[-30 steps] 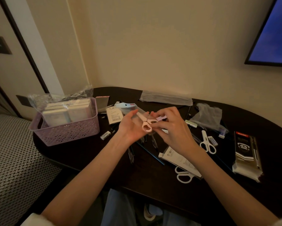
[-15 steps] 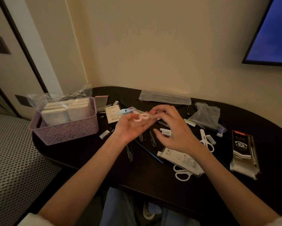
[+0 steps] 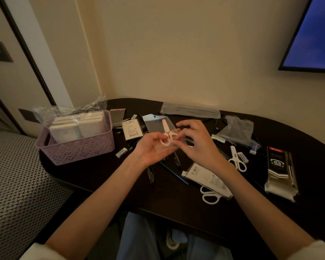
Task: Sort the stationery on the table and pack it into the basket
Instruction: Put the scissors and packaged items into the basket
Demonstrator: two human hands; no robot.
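A person sits at a dark desk (image 3: 195, 212), both bare arms reaching forward over it. The left hand (image 3: 150, 149), palm up, cradles a small pair of pale pink scissors (image 3: 167, 135) lying against a clear plastic sleeve (image 3: 158, 122). The right hand (image 3: 193, 141) pinches at the scissors' handle loops, fingers curled close around them. Both hands hover above the middle of the desk, near its far edge.

At the desk's left end stands a lilac perforated basket (image 3: 79, 149), already holding a plastic-wrapped bundle of pale boxes (image 3: 75, 126). Loose stationery lies scattered: white scissors (image 3: 236, 158) toward the right, another white pair (image 3: 210, 196) half under a printed packet (image 3: 205, 177) near the front edge, a black lead-refill pack (image 3: 280, 166) at the right end, pens (image 3: 174, 173) and small erasers (image 3: 121, 152) in the middle.

The pink scissors look light and rigid, probably easiest to grip by the loops or closed blades. The sleeve looks thin, slippery and floppy, so it likely needs holding open at its mouth.
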